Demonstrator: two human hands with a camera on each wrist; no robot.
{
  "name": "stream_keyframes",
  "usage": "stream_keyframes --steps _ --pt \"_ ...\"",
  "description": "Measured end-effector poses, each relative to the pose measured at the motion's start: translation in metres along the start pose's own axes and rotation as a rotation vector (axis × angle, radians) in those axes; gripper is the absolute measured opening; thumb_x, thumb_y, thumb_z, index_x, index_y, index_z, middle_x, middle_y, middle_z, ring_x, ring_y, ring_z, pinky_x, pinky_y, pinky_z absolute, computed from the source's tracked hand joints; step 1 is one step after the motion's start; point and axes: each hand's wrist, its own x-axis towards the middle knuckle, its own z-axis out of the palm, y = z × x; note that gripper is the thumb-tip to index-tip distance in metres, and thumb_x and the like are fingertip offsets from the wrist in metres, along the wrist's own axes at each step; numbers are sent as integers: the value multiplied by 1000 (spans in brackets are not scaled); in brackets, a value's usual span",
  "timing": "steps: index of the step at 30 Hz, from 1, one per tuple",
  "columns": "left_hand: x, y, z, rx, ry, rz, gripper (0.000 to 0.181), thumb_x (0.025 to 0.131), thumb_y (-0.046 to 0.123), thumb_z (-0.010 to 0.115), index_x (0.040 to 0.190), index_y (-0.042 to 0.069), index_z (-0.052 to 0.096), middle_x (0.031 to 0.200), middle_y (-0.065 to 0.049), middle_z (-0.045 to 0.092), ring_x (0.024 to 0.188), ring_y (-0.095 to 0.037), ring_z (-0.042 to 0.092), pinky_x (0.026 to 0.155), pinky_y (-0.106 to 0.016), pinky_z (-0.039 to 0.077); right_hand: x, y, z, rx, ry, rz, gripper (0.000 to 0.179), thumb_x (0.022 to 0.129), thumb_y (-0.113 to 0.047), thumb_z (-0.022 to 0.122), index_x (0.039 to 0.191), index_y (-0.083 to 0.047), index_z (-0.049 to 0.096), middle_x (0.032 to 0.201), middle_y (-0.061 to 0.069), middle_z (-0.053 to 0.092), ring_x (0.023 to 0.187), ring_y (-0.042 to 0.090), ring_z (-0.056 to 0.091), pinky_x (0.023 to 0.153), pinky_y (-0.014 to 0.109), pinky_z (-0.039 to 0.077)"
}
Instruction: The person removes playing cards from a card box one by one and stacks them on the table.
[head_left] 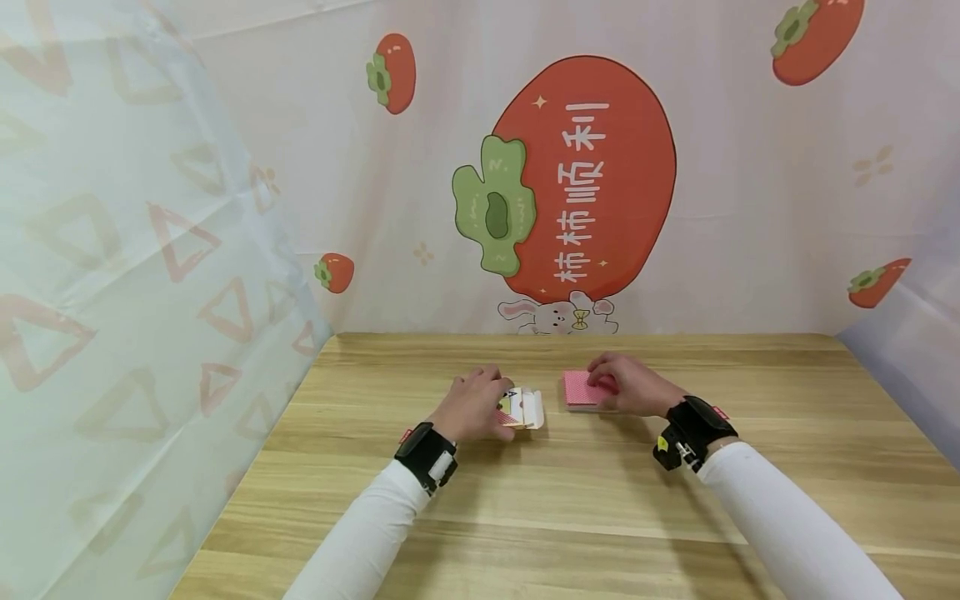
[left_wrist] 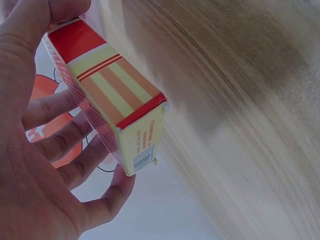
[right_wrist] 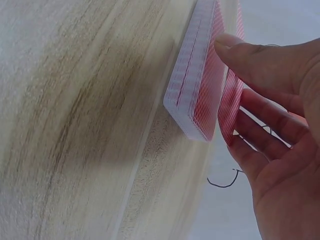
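My left hand (head_left: 472, 406) grips a playing card box (left_wrist: 117, 85), thumb on one edge and fingers round the other. The box has striped yellow and red sides and a barcode; in the head view its white flap (head_left: 533, 409) stands open on the right. My right hand (head_left: 633, 385) is at the deck of playing cards (head_left: 577, 390), which lies stacked on the table with red-patterned backs. In the right wrist view, a red-backed card (right_wrist: 231, 105) is pinched between thumb and fingers, tilted away from the deck's top face.
The wooden table (head_left: 555, 508) runs back to a hanging cloth (head_left: 720, 208) printed with persimmons. Another patterned cloth (head_left: 135, 275) hangs along the left side. Black wrist straps (head_left: 701, 429) sit over both white sleeves.
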Motion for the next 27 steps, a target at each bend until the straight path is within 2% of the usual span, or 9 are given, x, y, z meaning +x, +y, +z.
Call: stream_keyframes --steps 8,27 --pt "0 -2 2 -9 1 -3 71 63 52 75 122 17 57 111 2 47 103 -19 44 82 -48 39 3 3 2 -2 -18 17 31 70 -14 76 99 -11 67 117 8 53 110 29 49 94 43 37" --pt "1 -1 2 -11 -20 -14 70 64 52 75 122 17 56 112 1 47 105 -20 44 84 -49 38 7 4 3 -31 -51 -1 32 71 -15 76 101 -9 67 115 11 54 108 30 50 93 43 38"
